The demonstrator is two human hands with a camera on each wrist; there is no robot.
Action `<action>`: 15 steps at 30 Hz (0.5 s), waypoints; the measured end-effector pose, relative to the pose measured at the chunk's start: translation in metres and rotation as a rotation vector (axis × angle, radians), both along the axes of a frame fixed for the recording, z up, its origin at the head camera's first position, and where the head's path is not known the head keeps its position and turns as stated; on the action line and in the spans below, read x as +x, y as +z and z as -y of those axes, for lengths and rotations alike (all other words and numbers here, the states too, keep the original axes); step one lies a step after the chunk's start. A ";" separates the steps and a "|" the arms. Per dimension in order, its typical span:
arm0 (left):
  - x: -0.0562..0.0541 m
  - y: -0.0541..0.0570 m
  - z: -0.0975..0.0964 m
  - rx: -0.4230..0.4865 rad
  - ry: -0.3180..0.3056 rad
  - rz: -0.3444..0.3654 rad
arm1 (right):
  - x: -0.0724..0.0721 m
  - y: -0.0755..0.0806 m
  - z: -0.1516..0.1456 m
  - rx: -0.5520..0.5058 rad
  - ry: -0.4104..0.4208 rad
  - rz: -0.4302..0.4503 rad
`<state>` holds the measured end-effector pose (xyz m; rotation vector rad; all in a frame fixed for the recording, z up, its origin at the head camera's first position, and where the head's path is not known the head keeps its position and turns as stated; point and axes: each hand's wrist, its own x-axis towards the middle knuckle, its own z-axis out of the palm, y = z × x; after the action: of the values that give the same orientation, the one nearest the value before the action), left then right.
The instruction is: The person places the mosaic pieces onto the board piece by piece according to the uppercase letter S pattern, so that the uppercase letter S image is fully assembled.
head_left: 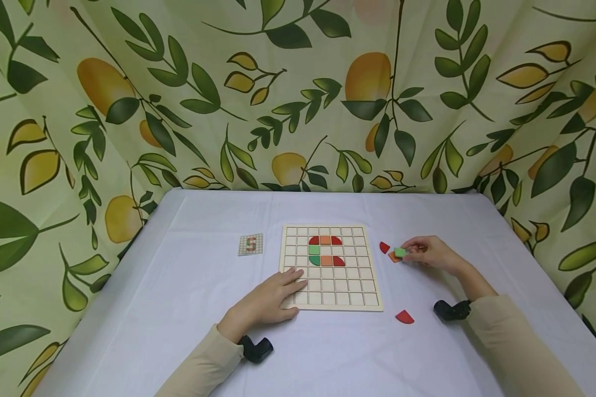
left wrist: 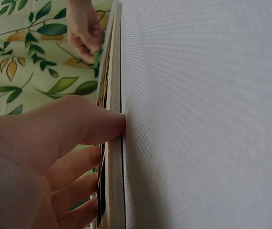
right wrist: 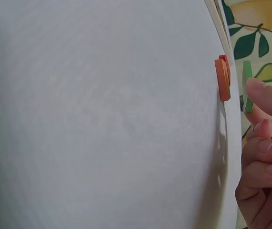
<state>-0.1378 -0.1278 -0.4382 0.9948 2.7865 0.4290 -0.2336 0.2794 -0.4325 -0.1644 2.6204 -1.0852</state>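
A leaf-and-fruit curtain (head_left: 288,82) hangs behind and on both sides of the white table (head_left: 203,309). Two beige sleeves (head_left: 519,342) reach in from the near side. Near the middle of the table lies the board (head_left: 345,284), a pale, flat grid. The left hand (head_left: 270,298) rests at its near left corner, fingers spread wide over the surface, thumb against the near edge; it grips no piece. The right hand (head_left: 437,255), right of the board, pinches a green square (head_left: 399,252) between thumb and finger, raised clear of the table. A black camera (head_left: 256,349) sits at each wrist. Left of the board, well apart, lies a small patterned card (head_left: 250,244). On the grid, red, orange and green pieces (head_left: 325,261) form a C-like shape. Below the held square lies an orange piece (head_left: 393,257), with a red quarter (head_left: 384,247) just beside it; another red quarter (head_left: 404,317) lies alone nearer the person.
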 end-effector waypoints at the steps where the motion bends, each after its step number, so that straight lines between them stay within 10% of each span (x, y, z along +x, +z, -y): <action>1: 0.000 0.000 0.000 0.000 0.000 0.000 | 0.000 0.000 0.001 0.000 0.001 -0.004; 15: 0.002 0.003 0.000 0.018 0.005 0.001 | 0.007 0.001 0.017 -0.071 0.034 -0.001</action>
<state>-0.1361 -0.1279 -0.4354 0.9908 2.7902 0.4556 -0.2266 0.2620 -0.4313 -0.2240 2.5719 -1.1672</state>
